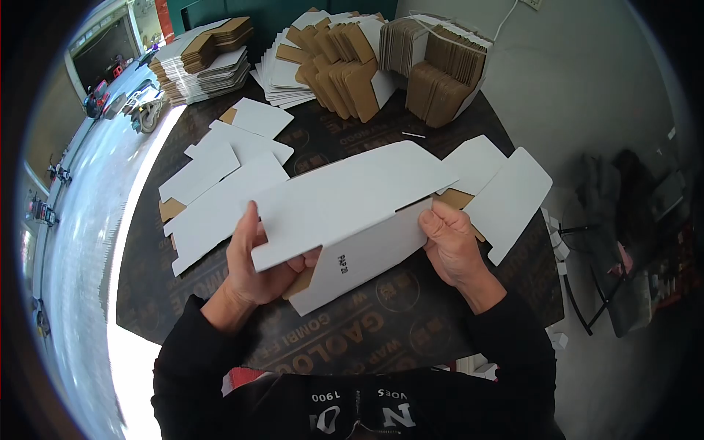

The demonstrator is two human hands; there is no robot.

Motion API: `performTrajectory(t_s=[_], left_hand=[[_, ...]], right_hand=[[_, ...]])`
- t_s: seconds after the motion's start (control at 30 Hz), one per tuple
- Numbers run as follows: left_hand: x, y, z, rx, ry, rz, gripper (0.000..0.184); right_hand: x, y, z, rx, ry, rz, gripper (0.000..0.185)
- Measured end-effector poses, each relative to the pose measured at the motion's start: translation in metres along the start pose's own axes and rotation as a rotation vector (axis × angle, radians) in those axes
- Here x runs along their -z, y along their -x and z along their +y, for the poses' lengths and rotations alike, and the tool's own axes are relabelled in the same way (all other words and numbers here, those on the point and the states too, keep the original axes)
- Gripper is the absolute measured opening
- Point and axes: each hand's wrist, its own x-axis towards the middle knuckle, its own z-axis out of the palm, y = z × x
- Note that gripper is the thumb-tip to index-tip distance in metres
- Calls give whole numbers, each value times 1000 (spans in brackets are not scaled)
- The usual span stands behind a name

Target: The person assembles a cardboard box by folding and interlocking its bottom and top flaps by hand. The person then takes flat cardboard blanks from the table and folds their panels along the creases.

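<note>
A partly folded white cardboard box (359, 194) is held above the dark plywood tabletop, its brown inner side showing at the edges. Its front panel carries the printed mark "PAP 20". My left hand (246, 264) grips the box's left end, thumb raised beside the top panel and fingers curled beneath it, partly hidden. At the right end, my right hand (451, 246) pinches the front panel with the thumb on its outer face. White flaps (510, 202) spread out to the right beyond that hand. Flat white cardboard blanks (227, 202) lie on the table left of the box.
Along the table's (352, 330) back edge stand a left stack of flat blanks (205, 62), a fanned middle pile (334, 62) and a strapped bundle (436, 66). A black chair (623, 235) is at the right. Motorbikes (147, 103) are parked outside at the left.
</note>
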Motion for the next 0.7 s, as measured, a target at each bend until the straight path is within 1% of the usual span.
performTrajectory(t_s=[0.07, 0.13, 0.27, 0.3, 0.43, 0.47, 0.6, 0.7], left_hand=[[-9, -2, 0, -74, 28, -173, 67], [-13, -3, -1, -116, 40, -265, 68], [-7, 0, -13, -185, -137, -95, 64], [-9, 0, -13, -188, -138, -96, 64], [-18, 4, -7, -47, -394, 104, 63], [-20, 4, -6, -49, -394, 104, 63], [-23, 9, -6, 56, -595, 38, 70], [-22, 7, -3, 105, -621, 20, 65]], right_hand=[[-11, 0, -10, 1, -76, 87, 17], [-13, 0, -13, 7, -112, 128, 17], [-10, 0, -8, -33, -3, 67, 16], [-9, 0, -6, -30, -2, 64, 16], [-5, 0, 1, -32, -18, -14, 16], [-5, 0, 0, -30, -17, -15, 16], [-12, 2, -3, -117, -30, -47, 15], [-5, 2, 3, -139, -86, -91, 15]])
